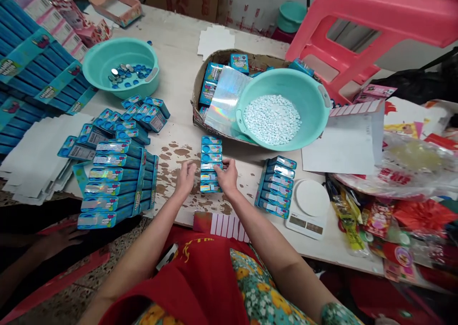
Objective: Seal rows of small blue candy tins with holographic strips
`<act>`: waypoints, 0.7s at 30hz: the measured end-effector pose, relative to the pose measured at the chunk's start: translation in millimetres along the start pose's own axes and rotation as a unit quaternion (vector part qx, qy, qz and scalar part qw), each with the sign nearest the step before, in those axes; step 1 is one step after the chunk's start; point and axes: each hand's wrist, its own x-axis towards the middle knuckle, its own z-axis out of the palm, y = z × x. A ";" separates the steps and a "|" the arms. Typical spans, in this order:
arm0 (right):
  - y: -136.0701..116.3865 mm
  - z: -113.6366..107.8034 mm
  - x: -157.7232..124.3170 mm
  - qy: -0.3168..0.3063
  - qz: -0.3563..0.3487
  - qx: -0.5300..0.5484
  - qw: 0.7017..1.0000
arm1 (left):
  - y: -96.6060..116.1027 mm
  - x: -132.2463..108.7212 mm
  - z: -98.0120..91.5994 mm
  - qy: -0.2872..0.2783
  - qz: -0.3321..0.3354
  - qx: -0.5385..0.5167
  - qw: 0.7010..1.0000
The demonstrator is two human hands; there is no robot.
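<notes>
In front of me on the table stands a short column of small blue candy boxes [211, 149] with shiny tops. My right hand [227, 178] is at its right side, thumb laid over one box and fingers curled against the edge. Left of the column, my left hand [185, 177] is held open with bent fingers, a small gap from the boxes and with nothing in it. Another row of blue boxes [277, 186] sits to the right, next to a white kitchen scale [310, 203]. A larger banded block of blue boxes [114, 184] stands to the left.
Beyond my hands, a teal basin [246, 100] of small pale candies rests on a cardboard carton [198, 84]. Another teal basin [93, 62] holds round blue pieces. White card sheets [39, 148], plastic packaging [422, 162] and a pink stool [322, 29] surround the workspace. Someone's arm [46, 248] shows lower left.
</notes>
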 end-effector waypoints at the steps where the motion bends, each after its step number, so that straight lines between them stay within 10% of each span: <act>1: -0.2 -0.5 1.9 0.005 -0.001 -0.004 1.000 | 1.7 -7.9 2.3 -0.019 0.024 -0.004 1.000; 9: -3.3 -39.9 -49.0 0.009 -0.048 0.034 0.998 | -20.0 -69.6 -15.9 -0.190 0.083 0.152 0.966; 12: 13.0 -56.9 -92.7 -0.116 -0.109 -0.035 0.987 | -34.3 -86.8 -15.5 -0.279 0.049 0.132 0.950; 15: 37.4 -59.2 -117.8 -0.254 -0.148 -0.144 0.945 | -39.5 -92.6 -7.8 -0.274 -0.002 0.095 0.957; 21: 62.8 -51.5 -121.2 -0.341 -0.217 -0.276 0.872 | -46.3 -89.5 4.2 -0.244 -0.027 0.040 0.968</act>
